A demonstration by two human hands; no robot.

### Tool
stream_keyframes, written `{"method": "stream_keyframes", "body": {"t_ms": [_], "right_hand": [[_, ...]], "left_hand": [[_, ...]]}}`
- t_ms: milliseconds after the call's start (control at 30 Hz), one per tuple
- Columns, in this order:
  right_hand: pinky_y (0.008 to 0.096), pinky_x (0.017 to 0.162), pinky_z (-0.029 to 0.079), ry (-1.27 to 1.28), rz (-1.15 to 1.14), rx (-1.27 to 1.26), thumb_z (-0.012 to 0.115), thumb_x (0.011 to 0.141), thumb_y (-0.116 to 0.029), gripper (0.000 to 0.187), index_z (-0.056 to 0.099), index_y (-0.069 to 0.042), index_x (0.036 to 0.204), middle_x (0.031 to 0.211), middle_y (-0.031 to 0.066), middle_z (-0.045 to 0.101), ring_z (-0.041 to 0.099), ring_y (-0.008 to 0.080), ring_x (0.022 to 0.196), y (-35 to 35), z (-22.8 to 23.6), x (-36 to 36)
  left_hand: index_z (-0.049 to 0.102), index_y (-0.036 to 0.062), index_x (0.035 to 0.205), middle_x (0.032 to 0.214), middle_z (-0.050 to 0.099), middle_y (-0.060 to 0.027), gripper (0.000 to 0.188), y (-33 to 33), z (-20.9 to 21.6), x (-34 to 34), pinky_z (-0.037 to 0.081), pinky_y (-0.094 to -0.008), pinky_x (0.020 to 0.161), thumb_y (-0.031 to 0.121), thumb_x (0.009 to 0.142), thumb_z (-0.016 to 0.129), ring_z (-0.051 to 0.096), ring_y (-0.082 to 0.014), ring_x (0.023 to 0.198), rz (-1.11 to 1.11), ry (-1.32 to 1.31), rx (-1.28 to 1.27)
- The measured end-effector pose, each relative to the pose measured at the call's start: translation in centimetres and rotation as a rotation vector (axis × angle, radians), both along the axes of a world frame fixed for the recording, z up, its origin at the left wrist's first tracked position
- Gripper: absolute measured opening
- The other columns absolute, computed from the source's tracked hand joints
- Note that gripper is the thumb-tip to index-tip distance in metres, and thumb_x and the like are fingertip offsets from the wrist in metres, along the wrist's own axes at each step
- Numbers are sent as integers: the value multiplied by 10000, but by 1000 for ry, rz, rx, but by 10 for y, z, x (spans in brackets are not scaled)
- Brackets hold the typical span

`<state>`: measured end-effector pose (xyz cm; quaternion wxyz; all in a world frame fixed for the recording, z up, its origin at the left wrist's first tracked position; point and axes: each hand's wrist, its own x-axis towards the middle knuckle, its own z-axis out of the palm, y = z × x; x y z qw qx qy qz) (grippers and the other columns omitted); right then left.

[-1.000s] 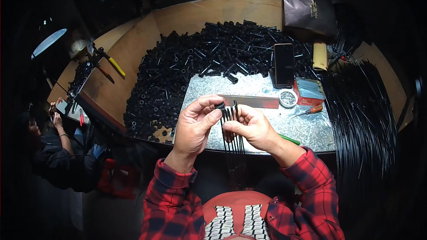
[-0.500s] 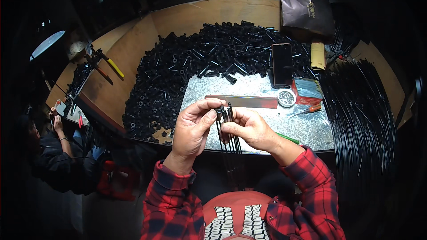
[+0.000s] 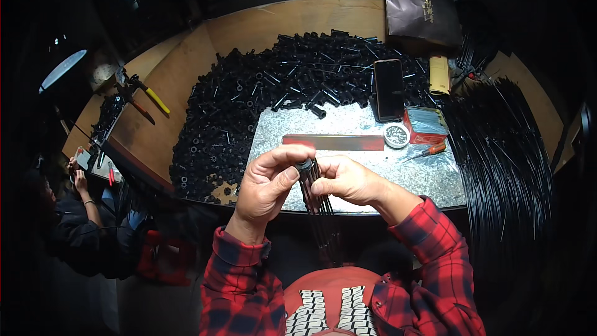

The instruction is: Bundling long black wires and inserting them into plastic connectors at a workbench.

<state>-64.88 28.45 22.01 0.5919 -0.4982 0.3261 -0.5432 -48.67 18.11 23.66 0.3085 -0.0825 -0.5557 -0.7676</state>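
Observation:
My left hand (image 3: pixel 264 183) pinches a round black plastic fitting (image 3: pixel 305 165) between thumb and fingers, its end facing up. Against it, from the right, my right hand (image 3: pixel 348 180) is closed on a bundle of thin black rods (image 3: pixel 318 196) that look like umbrella ribs. They hang below both hands, their lower ends fading into the dark beyond the table's near edge. Whether the rods are fastened to the fitting cannot be made out. Behind the hands a long dark red bar (image 3: pixel 333 142) lies on the speckled worktop (image 3: pixel 267 129).
Black tubular fittings (image 3: pixel 249 96) are heaped at the back and left, inside wooden side boards (image 3: pixel 298 14). A phone (image 3: pixel 389 90), a white dish (image 3: pixel 397 135), a red box (image 3: pixel 426 126), a screwdriver (image 3: pixel 429 151) and long black rods (image 3: pixel 504 149) lie rightward. Pliers (image 3: pixel 149 94) and a co-worker (image 3: pixel 74 208) are leftward.
The round fitting has tipped so that its end shows more, and the rods sit closer together beside it. My right hand stays against the rods; the whole view has shifted slightly.

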Motion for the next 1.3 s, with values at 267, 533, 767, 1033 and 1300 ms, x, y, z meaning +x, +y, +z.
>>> {"method": "stream_keyframes", "body": {"t_ms": [267, 533, 767, 1033, 1300], "right_hand": [[312, 716, 533, 82, 178, 10, 742, 786, -374, 455, 636, 5, 1015, 866, 81, 666, 647, 169, 795, -7, -2, -5], [221, 582, 464, 166, -367, -12, 682, 861, -143, 151, 620, -26, 789, 707, 15, 616, 568, 67, 649, -4, -2, 20], [219, 585, 434, 489, -503, -85, 688, 850, -98, 114, 620, -7, 834, 705, -2, 587, 522, 45, 653, 9, 11, 28], [240, 698, 478, 429, -440, -295, 609, 907, -65, 77, 592, 9, 893, 844, 42, 606, 571, 80, 779, 30, 24, 19], [248, 586, 433, 316, -453, -151, 631, 900, -130, 187, 569, -1, 780, 743, 37, 583, 522, 68, 682, 21, 4, 20]], "left_hand": [[612, 4, 1165, 1353, 441, -174, 319, -15, 5, -4, 431, -338, 978, 97, 864, 660, 466, -224, 1227, -200, -34, -88], [486, -25, 1107, 1003, 618, -118, 374, 2, 3, 3, 518, -254, 799, 48, 820, 716, 612, -133, 901, 271, -201, 34], [515, -17, 1041, 855, 655, -74, 302, 16, 26, 5, 515, -199, 682, -31, 802, 700, 633, -96, 740, 427, -258, -107], [604, -64, 1070, 906, 685, -84, 278, 31, 46, 9, 513, -219, 752, -49, 806, 691, 644, -103, 833, 580, -252, -597], [628, -40, 1036, 877, 692, -96, 303, 40, 42, 9, 522, -224, 709, -9, 757, 738, 666, -109, 788, 769, -308, -926]]}}
